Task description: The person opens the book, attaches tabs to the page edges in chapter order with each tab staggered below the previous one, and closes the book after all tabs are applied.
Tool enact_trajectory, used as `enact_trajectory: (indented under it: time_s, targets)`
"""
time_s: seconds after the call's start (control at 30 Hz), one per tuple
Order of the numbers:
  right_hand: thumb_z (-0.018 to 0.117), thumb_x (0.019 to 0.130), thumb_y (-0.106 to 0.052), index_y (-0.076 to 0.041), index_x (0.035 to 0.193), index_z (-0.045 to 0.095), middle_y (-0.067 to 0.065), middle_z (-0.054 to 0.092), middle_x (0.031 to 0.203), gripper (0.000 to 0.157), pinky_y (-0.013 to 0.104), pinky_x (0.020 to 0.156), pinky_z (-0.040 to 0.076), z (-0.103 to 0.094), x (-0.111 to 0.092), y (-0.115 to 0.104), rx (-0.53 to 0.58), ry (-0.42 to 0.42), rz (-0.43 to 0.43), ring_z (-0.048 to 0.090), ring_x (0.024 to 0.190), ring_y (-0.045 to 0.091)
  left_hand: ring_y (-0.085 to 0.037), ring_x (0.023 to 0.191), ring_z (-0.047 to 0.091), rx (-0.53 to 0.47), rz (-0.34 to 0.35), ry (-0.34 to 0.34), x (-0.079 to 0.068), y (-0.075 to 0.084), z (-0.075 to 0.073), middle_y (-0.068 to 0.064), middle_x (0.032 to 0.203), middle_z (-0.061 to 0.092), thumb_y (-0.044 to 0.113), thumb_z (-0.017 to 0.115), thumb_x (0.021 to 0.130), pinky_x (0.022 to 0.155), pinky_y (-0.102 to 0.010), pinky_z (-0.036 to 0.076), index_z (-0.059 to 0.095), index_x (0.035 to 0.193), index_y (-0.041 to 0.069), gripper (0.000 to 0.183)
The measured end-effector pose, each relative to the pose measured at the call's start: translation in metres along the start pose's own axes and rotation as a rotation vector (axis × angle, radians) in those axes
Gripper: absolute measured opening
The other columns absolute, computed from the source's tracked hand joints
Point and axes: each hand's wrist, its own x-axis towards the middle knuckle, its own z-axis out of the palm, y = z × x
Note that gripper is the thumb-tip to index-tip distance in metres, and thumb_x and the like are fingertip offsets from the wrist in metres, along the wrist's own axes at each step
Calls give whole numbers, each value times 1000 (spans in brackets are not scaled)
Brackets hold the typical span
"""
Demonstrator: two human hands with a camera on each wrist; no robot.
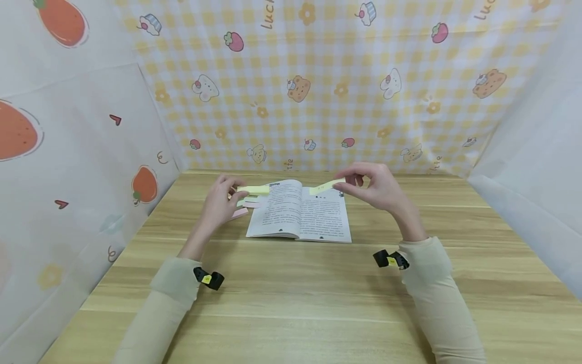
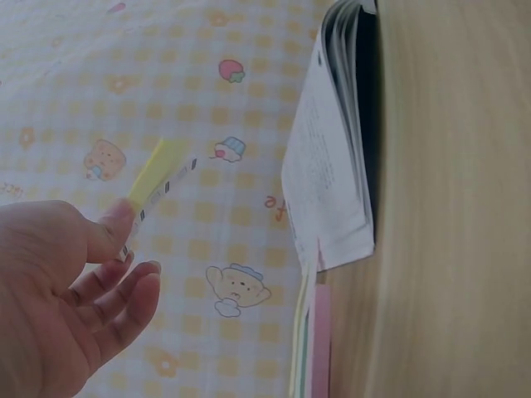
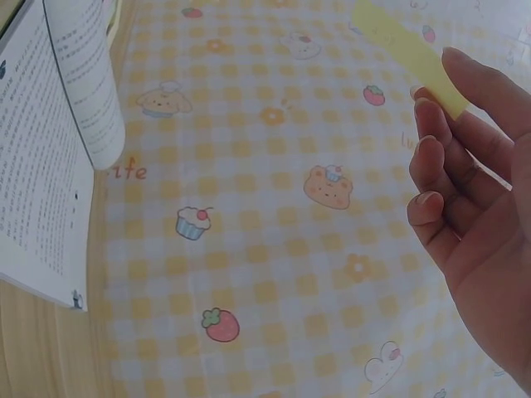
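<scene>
My left hand (image 1: 221, 200) pinches a pad of yellow sticky notes (image 1: 255, 190) by its left end, held over the left edge of an open book (image 1: 324, 217). In the left wrist view the pad (image 2: 158, 174) shows its layered edge with small dark marks. A single yellow sticky note (image 1: 324, 187) is pinched between the thumb and fingers of my right hand (image 1: 375, 186), above the top of the right page. Faint marks show on that strip (image 3: 406, 51) in the right wrist view. The book lies with printed text on both pages.
Pink and green sticky note pads (image 1: 240, 213) lie on the wooden table (image 1: 291, 293) at the book's left, partly behind my left hand. A checked cloth (image 1: 282, 116) hangs behind the table, with white cloth (image 1: 536, 151) at the sides.
</scene>
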Motion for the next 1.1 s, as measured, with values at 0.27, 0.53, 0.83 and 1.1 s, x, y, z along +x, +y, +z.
enact_trajectory:
  time_s: [0.27,0.53,0.83,1.1]
  targets:
    - [80,82,4,-6,99,78,-1,58,71,20,23,60,35,1,0,1,4,4,10,46,66,13,-32,90,58,34,5,-1,-8,-14,1,-21,108,57,7,69,96,76,-41,49,67,113,-5,21]
    - [80,84,1,-8,98,78,-3,58,72,17,23,60,36,4,1,2,-7,-5,14,46,66,13,-32,87,59,56,-21,-14,-17,-32,2,-21,104,57,5,70,95,77,-42,48,68,109,-5,18]
    - [79,84,3,-8,98,78,-3,56,72,17,24,60,35,5,0,2,4,0,6,45,66,15,-32,90,59,113,-79,-48,-24,-41,0,-20,108,58,10,70,96,76,-43,47,68,111,-3,20]
    - [79,84,2,-8,98,79,-3,56,71,18,24,61,35,4,-1,0,-5,4,29,45,66,16,-35,92,60,134,-83,-69,-28,-47,-4,-24,112,60,10,71,95,80,-48,50,68,109,-4,20]
